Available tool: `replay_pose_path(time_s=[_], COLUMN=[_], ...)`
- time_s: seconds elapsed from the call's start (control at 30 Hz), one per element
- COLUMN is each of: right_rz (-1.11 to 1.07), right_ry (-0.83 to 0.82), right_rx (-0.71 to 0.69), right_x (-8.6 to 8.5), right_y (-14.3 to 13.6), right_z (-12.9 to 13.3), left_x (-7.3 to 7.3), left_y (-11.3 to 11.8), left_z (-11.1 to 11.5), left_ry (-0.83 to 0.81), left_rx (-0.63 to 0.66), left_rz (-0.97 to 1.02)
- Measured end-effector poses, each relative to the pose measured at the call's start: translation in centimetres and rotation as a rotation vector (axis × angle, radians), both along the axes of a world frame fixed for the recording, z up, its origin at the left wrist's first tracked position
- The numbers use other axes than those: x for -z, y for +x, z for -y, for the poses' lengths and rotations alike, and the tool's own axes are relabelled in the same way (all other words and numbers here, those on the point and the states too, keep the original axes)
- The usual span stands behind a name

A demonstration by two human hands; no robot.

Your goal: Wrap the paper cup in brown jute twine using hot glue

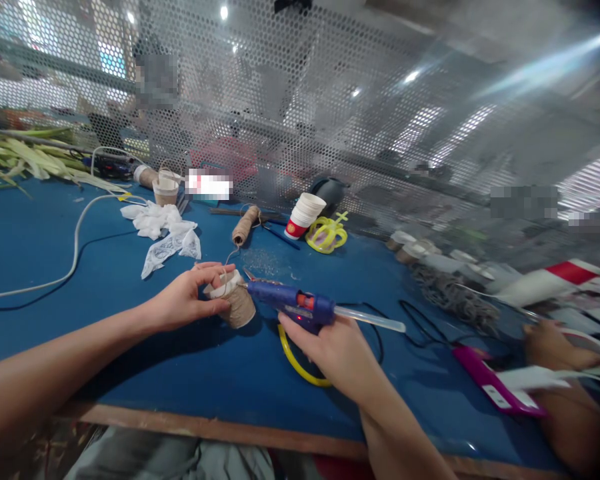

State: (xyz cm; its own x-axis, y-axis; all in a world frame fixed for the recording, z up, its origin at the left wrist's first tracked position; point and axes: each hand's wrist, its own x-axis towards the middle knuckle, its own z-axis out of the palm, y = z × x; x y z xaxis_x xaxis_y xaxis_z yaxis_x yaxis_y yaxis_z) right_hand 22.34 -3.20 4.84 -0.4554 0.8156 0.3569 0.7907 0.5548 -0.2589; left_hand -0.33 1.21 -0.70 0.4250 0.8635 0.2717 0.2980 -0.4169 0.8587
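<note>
My left hand is closed on a paper cup wrapped in brown twine, which lies tilted with its white rim toward my fingers. A strand of twine runs from the cup back to a twine roll. In my right hand is a blue glue gun with a clear glue stick out of its rear and a small red light on. Its nozzle is at the cup's rim; whether it touches I cannot tell. Scissor tips show just behind the nozzle.
White crumpled plastic lies at left, near a wrapped cup. Stacked paper cups and a yellow crown-shaped object stand at the back. A purple power strip, cords and another person's hand are at right.
</note>
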Motion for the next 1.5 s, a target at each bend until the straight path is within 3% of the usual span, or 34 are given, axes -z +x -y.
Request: replay_pose_path(time_s=[0.33,0.53,1.07,1.5], right_rz=[-0.081,-0.232,-0.106,-0.250], right_ry=[-0.068,-0.088,-0.083,-0.150], right_rx=[0.037,0.110,0.065,0.116], right_x=[-0.6,0.8,0.6,0.3], right_y=[-0.3,-0.3,-0.5,-0.4], right_z=[-0.6,-0.9,0.3,-0.7], left_x=[0.2,0.4,0.3,0.4], left_y=[-0.1,-0.1,0.0,-0.1], left_z=[-0.1,0.0,0.0,0.0], left_ry=[0.001,-0.018,0.010,-0.007], left_rx=[-0.002,-0.020,-0.014,-0.011], left_rz=[0.027,0.040,0.028,0.035])
